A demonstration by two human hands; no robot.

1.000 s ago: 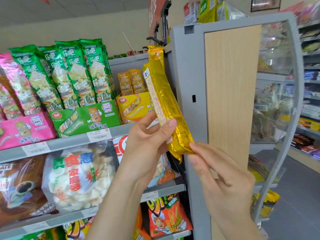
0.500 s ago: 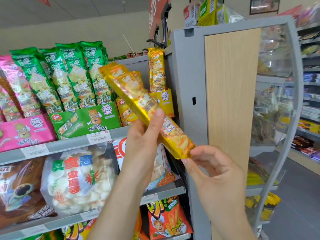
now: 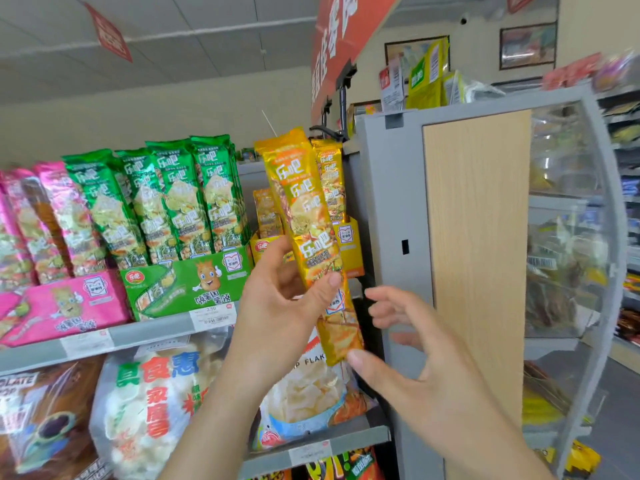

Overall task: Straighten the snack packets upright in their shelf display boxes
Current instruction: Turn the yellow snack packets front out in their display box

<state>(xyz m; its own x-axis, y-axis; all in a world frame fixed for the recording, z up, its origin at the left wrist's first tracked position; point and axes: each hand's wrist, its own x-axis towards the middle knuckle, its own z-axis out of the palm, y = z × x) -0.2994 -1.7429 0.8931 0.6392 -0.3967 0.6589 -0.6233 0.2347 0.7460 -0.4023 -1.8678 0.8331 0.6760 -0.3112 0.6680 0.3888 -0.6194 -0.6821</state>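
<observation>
Left hand (image 3: 277, 306) fingers grip yellow snack packet (image 3: 304, 209) before yellow display box (image 3: 350, 245); right hand (image 3: 419, 379) fingers spread, thumb touching packet base.

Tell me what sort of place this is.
Most likely a small grocery or convenience store: snack packets stand in branded display boxes, price labels line the shelf edges, and a red banner hangs overhead.

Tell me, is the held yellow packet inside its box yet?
No, the left hand holds the packet in front of the box.
</observation>
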